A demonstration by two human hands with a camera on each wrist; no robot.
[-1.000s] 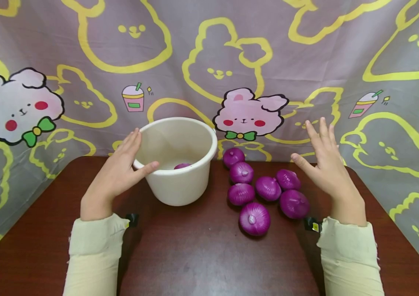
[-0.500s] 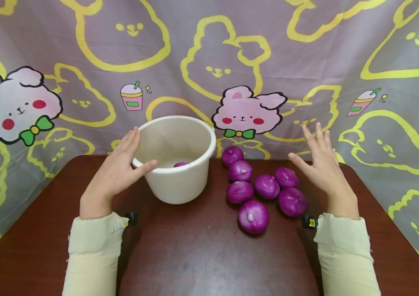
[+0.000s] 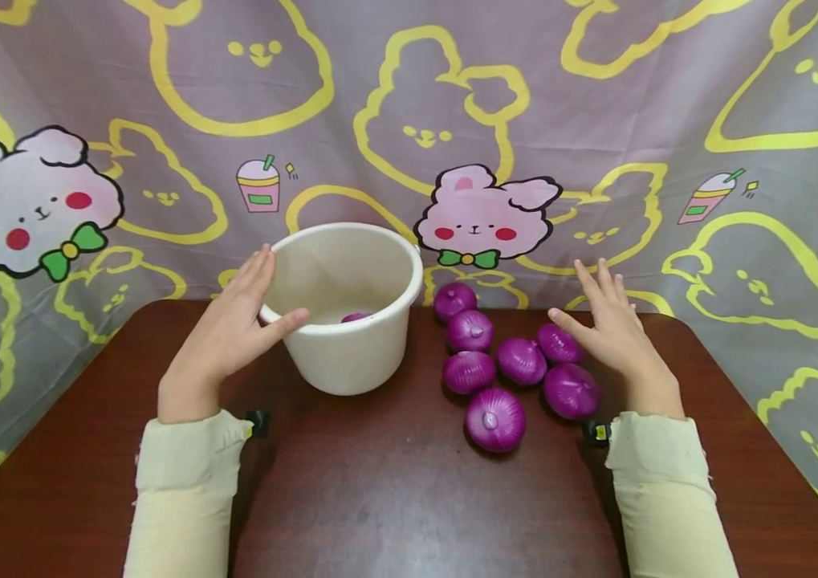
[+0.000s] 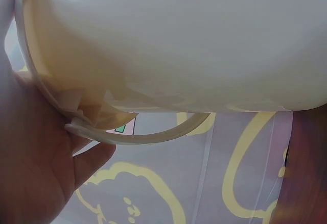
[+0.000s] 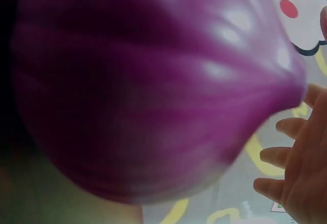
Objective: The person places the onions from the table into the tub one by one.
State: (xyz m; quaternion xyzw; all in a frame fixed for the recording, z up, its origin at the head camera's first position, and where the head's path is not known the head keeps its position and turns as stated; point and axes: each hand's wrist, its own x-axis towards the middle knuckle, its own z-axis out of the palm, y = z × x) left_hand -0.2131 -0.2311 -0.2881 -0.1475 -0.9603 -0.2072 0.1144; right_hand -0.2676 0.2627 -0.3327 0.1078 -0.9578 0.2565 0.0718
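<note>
In the head view, the person's left hand (image 3: 224, 329), thumb and fingers spread wide, rests on the rim of a round cream plastic bucket (image 3: 347, 365) with one purple onion (image 3: 355, 318) partly visible inside; the right hand (image 3: 614, 333), opened wide, holds nothing just beside seven round, glossy purple onions (image 3: 522, 361) on a dark reddish-brown table (image 3: 387, 498). Left wrist: fingers show beside a curved white handle (image 4: 153, 138). Right wrist: a blurred near onion (image 5: 153, 96) partly overlaps the fingertips.

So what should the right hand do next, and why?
Maybe the right hand could reach down to a nearby onion: that hand holds nothing, the onion lies outside the bucket, and the left hand rests against the bucket.
</note>
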